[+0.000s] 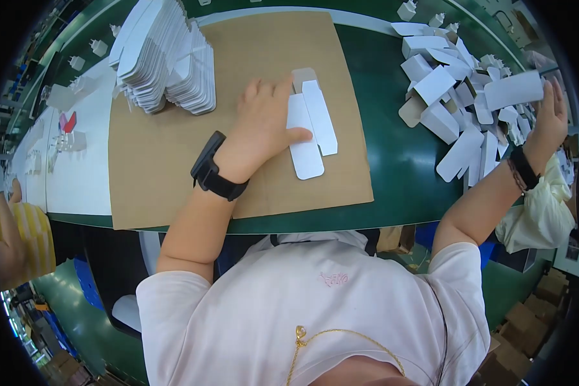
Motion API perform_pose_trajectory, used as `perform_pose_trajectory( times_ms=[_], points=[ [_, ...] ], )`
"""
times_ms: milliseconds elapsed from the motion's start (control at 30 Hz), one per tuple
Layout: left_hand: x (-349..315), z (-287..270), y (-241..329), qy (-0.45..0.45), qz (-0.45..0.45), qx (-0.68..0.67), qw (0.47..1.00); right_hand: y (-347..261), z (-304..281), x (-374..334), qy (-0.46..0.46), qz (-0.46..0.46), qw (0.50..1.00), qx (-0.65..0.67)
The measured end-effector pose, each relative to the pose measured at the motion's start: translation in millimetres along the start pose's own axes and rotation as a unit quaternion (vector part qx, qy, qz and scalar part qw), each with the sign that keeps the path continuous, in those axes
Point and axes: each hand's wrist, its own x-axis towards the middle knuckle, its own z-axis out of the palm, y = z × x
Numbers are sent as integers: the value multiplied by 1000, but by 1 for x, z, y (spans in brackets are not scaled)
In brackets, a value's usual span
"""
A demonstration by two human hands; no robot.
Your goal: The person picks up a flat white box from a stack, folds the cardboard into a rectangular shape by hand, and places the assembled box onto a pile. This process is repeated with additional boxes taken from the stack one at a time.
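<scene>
My left hand (264,122) lies over a flat white carton blank (321,119) on the brown cardboard sheet (264,51). Its thumb rests across the blank and its fingers are spread, not wrapped round it. Far to the right, my right hand (548,119) is raised at the edge of a heap of folded white boxes (441,119). Its fingers are stretched out and open. One white box (513,91) has its end right beside those fingers; whether they touch cannot be made out.
A tall stack of flat white blanks (164,61) stands on the sheet's far left part. Small white plug adapters (98,47) line the back of the green table (392,174). Another person's arm (6,225) shows at far left. A pale bag (540,212) hangs at right.
</scene>
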Motion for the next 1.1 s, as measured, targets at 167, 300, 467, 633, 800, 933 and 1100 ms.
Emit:
perform_pose_trajectory(
  times_ms=[167,300,467,633,800,933,1100],
  points=[
    [0,8,0,-47,10,-40,998,23,92,-85,-327,35,943,-60],
    [2,13,-3,-28,16,-52,998,5,165,-171,-467,-197,861,-37],
    [6,3,10,52,52,-80,994,-12,176,-185,-522,31,852,-5],
    [11,-6,7,124,106,-93,982,-22,171,-184,-491,36,870,23],
    [10,-9,23,222,-69,-357,905,-17,159,-158,-418,154,866,228],
    [5,-6,27,13,-84,-451,888,-27,152,-164,-392,29,916,81],
    [2,-1,28,137,-9,-203,970,-44,150,-169,-461,-13,886,-41]
  ],
)
